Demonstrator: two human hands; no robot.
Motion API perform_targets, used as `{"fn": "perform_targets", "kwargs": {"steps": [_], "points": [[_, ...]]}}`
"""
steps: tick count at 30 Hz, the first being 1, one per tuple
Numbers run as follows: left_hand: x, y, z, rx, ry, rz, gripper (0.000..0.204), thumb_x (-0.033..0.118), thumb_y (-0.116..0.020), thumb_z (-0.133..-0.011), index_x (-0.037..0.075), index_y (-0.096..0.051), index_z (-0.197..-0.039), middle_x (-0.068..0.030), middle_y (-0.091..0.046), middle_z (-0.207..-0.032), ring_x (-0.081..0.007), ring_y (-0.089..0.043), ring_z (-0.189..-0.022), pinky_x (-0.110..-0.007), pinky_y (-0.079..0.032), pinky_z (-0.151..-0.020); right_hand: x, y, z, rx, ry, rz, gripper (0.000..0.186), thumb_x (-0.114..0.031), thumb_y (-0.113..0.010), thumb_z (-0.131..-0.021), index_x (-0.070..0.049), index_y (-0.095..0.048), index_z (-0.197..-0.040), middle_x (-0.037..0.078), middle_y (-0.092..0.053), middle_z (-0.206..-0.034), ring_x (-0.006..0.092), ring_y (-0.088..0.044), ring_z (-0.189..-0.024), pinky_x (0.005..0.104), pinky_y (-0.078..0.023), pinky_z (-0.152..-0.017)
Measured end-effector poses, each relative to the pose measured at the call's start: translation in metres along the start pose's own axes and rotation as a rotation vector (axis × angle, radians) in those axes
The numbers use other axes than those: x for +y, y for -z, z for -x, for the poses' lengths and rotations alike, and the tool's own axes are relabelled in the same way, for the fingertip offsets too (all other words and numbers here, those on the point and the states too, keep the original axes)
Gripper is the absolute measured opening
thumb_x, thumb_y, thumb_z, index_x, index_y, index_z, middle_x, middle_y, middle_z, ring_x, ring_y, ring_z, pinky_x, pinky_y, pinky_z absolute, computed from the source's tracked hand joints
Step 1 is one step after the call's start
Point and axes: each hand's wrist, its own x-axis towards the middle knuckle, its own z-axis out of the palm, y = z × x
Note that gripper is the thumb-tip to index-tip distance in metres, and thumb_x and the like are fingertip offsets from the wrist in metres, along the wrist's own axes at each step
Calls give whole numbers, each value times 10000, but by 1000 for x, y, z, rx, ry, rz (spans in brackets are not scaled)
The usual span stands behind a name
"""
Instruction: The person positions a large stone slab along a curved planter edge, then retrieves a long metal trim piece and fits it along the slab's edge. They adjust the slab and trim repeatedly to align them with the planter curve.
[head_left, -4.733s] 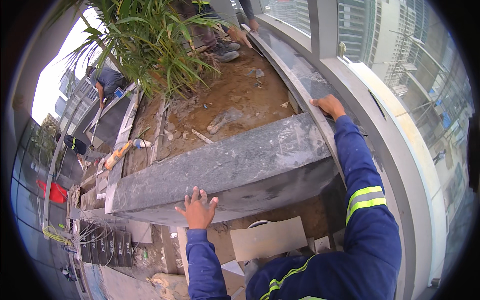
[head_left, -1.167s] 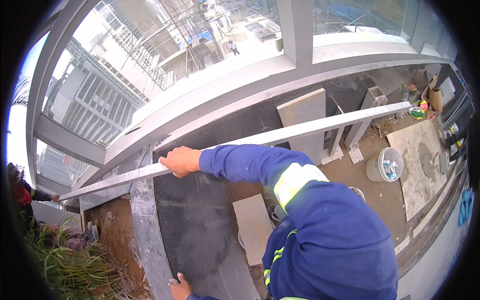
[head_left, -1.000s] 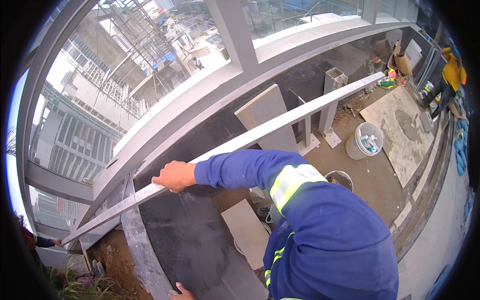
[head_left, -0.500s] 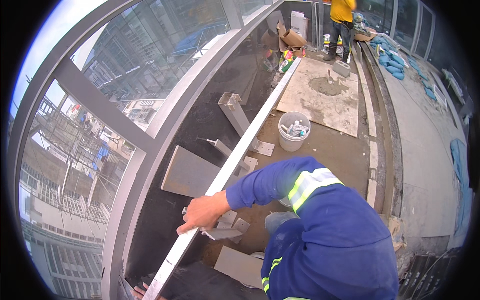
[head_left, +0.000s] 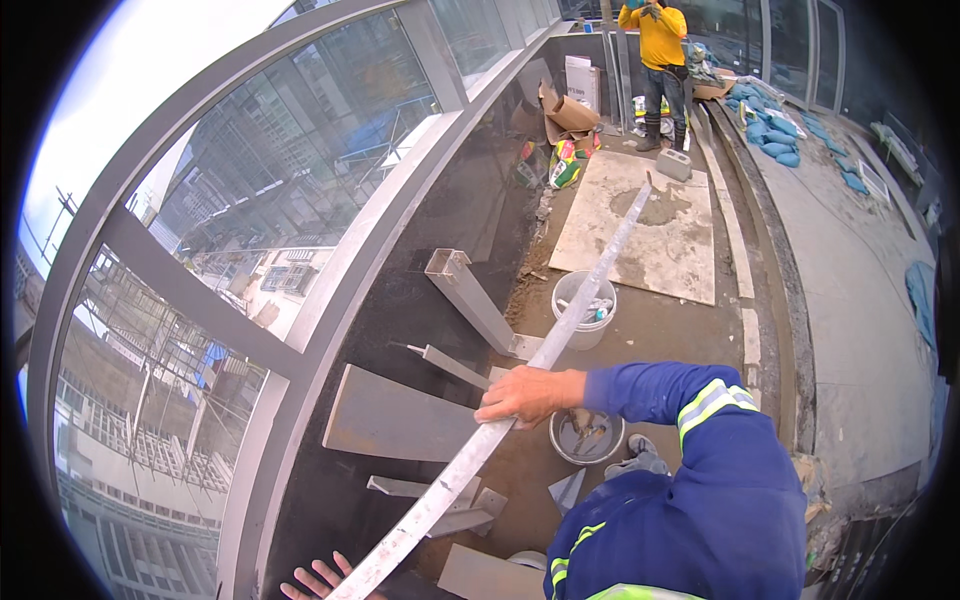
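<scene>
My right hand (head_left: 530, 394), in a blue sleeve with reflective bands, is closed over the middle of a long, pale metal straightedge (head_left: 455, 492). The bar slants from the lower left up to the board, its far end overlapping the mortar patch (head_left: 655, 208) in view. By the bar's near end, at the lower edge, my left hand (head_left: 318, 578) has its fingers spread; the bar hides part of its palm. Below my right forearm stands a bucket (head_left: 586, 438) with grey contents. A white bucket (head_left: 567, 330) of bottles and bags sits farther off, partly behind the bar.
A metal post (head_left: 470, 300) and flat plates (head_left: 395, 415) stand left of the bar, beside a framed glass wall (head_left: 340, 160). A stained board (head_left: 690, 265) bears a grey block (head_left: 674, 165). A person in yellow (head_left: 660, 45) stands beyond it. Blue bags (head_left: 775, 135) lie right of a channel.
The bar's far end has swung right, from the board's left side to over the mortar patch. My right hand has moved right and away with it. The view has shifted too.
</scene>
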Motion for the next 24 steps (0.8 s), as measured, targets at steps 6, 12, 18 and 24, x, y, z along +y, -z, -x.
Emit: {"fn": "perform_targets", "kwargs": {"steps": [6, 12, 18, 24], "points": [[-50, -111, 23, 59, 4, -91, 836, 701, -516, -1026, 246, -248, -1674, -156, -665, -1367, -397, -714, -1172, -691, -531, -1045, 34, 62, 76, 58, -127, 75, 621, -145, -861, -539, -171, -698, -1138, 35, -595, -845, 275, -664, -775, 428, -531, -636], [-94, -221, 22, -144, 39, -93, 930, 761, -500, -990, 175, -221, -1655, -219, -707, -1321, -431, -726, -1158, -659, -542, -1053, 75, 120, 134, 295, -162, 38, 443, -58, -795, -596, -120, -688, -1021, 101, -588, -795, 342, -630, -709, 460, -480, -613], [-141, -312, 10, -281, 58, -188, 939, 775, -478, -994, 143, -247, -1648, -232, -716, -1291, -420, -740, -1126, -635, -578, -994, 116, 165, 189, 428, -227, 50, 414, -49, -788, -632, -101, -683, -1029, 113, -594, -791, 352, -626, -698, 462, -479, -609], [-193, -382, -20, -379, 118, -188, 948, 737, -522, -1012, 93, -259, -1656, -138, -719, -1226, -288, -726, -1044, -510, -558, -990, 141, 208, 236, 485, -336, 126, 481, -70, -796, -657, -119, -691, -1124, 66, -625, -839, 301, -674, -774, 424, -541, -639]]}}
